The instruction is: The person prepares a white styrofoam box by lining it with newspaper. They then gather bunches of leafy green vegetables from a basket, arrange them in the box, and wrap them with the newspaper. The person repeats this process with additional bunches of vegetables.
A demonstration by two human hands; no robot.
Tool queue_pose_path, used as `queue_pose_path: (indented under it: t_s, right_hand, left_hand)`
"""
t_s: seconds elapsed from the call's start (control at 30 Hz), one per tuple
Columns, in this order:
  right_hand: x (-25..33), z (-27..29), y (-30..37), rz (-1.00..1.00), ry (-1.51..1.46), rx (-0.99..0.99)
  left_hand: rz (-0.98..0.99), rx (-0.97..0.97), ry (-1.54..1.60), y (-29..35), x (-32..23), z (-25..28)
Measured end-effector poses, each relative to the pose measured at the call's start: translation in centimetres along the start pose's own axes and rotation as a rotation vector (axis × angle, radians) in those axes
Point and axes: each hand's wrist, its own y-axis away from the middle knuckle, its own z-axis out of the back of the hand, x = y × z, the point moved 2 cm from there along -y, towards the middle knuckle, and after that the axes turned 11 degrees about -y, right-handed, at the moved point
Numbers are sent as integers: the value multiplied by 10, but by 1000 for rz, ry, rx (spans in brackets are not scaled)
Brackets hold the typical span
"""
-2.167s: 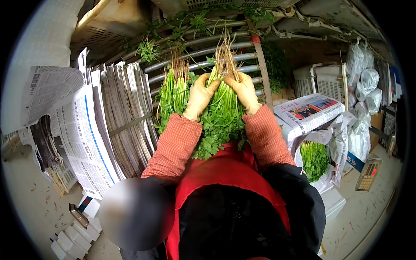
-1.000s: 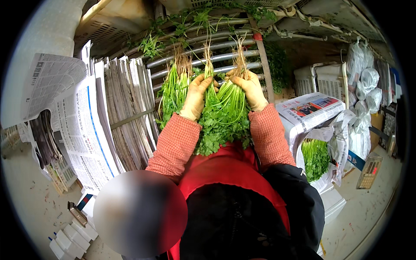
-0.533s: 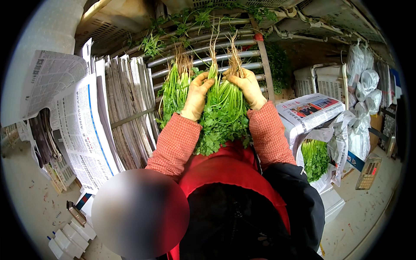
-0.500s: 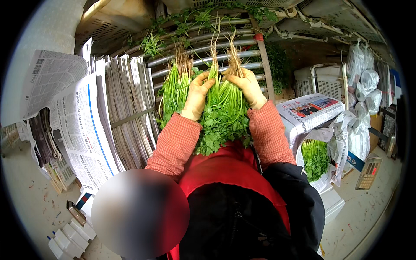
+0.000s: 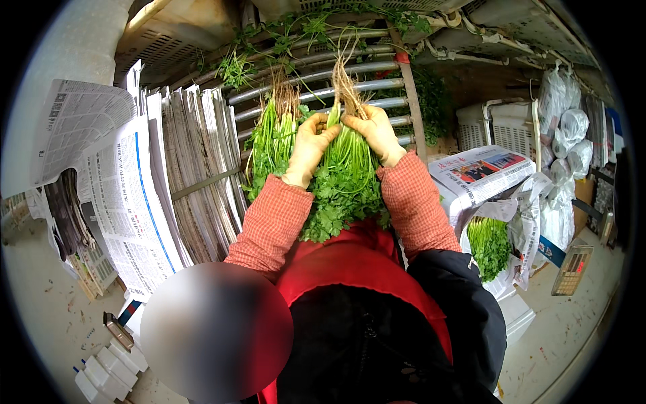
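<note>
Both my hands wear pale yellow gloves and hold one bunch of leafy green herb stems point(image 5: 348, 161) by the base. The plants look like celery or coriander; their thin brown roots point away from me and the leaves hang toward my red apron. My left hand point(image 5: 309, 148) is closed at the left side of the stem bases. From the right, my right hand point(image 5: 374, 135) wraps the bunch just below the roots, thumb across it. A second bunch of the same greens point(image 5: 274, 138) lies to the left on a rack of metal bars point(image 5: 383, 85).
On the left stands a strapped stack of newspapers point(image 5: 202, 161) with loose sheets point(image 5: 128, 202) sticking out. To the right are a folded newspaper point(image 5: 481, 175), a paper-wrapped bundle of greens point(image 5: 490, 249), plastic bags point(image 5: 562, 135) and white crates point(image 5: 511, 128). Loose sprigs point(image 5: 235, 69) lie at the far side.
My right hand has shifted slightly left, closer to my left hand. The two separate root clusters have come together into one tuft. The left hand has barely moved.
</note>
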Motion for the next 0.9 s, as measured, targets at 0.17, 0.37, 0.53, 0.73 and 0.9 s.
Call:
queue_pose_path:
  t_s: [0.17,0.37,0.53,0.73,0.9]
  right_hand:
    - [7,9,13,32,-170,-78]
    - [9,8,18,23,-345,-82]
    - [13,10,16,-36,-325,45]
    - [19,12,17,-122,-290,173]
    - [18,8,23,-74,-310,122]
  left_hand:
    - [-39,-32,-142,-5,8,15]
    - [-104,285,-246,-13,25,7]
    - [-229,205,-434,-11,25,3]
    - [-263,316,-469,-7,15,8]
    - [-70,330,-52,-9,7,9]
